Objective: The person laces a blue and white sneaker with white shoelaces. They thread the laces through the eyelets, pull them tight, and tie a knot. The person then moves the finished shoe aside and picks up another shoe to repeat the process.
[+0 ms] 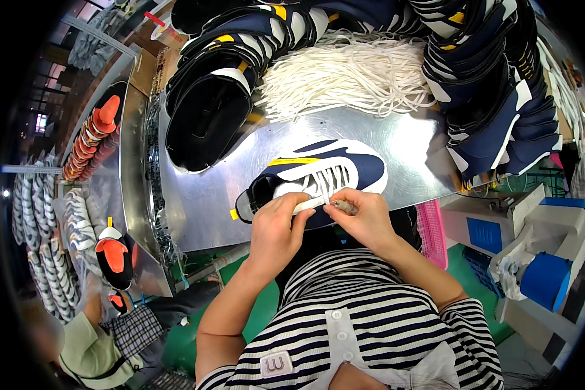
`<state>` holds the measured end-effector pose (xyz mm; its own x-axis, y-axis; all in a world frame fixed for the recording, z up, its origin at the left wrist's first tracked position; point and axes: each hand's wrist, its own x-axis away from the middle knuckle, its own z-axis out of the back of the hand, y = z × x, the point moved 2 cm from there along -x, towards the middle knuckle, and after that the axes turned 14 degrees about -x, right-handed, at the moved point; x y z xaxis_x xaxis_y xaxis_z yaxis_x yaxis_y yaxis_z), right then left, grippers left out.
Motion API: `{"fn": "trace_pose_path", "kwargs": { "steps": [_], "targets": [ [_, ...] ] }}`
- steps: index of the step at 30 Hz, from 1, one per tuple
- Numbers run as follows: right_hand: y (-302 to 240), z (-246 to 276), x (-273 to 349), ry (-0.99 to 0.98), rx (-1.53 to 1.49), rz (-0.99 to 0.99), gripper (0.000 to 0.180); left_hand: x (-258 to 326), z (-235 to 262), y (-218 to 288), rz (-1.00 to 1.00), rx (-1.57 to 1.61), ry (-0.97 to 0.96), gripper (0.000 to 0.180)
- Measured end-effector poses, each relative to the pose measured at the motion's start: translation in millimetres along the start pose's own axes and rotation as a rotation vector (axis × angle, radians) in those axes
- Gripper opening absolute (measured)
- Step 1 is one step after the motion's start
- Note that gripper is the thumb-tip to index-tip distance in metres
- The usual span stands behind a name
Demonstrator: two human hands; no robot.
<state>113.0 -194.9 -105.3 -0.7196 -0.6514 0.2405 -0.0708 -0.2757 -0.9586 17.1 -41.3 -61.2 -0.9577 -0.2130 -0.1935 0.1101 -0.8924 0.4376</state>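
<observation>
A navy and white shoe upper point(331, 166) with a yellow stripe lies on the metal table point(195, 208) near its front edge. White lace runs through its eyelets. My left hand point(276, 224) grips the upper's near edge and pinches a white lace end point(311, 204). My right hand point(364, 211) is beside it, fingers closed on the lace and a small dark thing I cannot make out.
A heap of white laces point(344, 75) lies at the table's back. Stacks of navy uppers point(221, 84) stand back left and at the right point(494, 97). A pink basket point(432, 234) hangs right of me. Another person point(91, 344) sits lower left by orange-lined shoes point(114, 257).
</observation>
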Motion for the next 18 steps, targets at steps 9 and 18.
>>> {"fn": "trace_pose_path", "kwargs": {
  "steps": [9, 18],
  "targets": [
    [-4.2, -7.4, -19.0, 0.044, -0.693, -0.057, 0.009, -4.3, -2.7, 2.8, 0.189, 0.122, -0.15, 0.023],
    [5.4, 1.5, 15.8, -0.059, -0.288, 0.155, 0.022, -3.2, -11.5, 0.5, 0.188, -0.083, -0.052, 0.027]
  ]
}}
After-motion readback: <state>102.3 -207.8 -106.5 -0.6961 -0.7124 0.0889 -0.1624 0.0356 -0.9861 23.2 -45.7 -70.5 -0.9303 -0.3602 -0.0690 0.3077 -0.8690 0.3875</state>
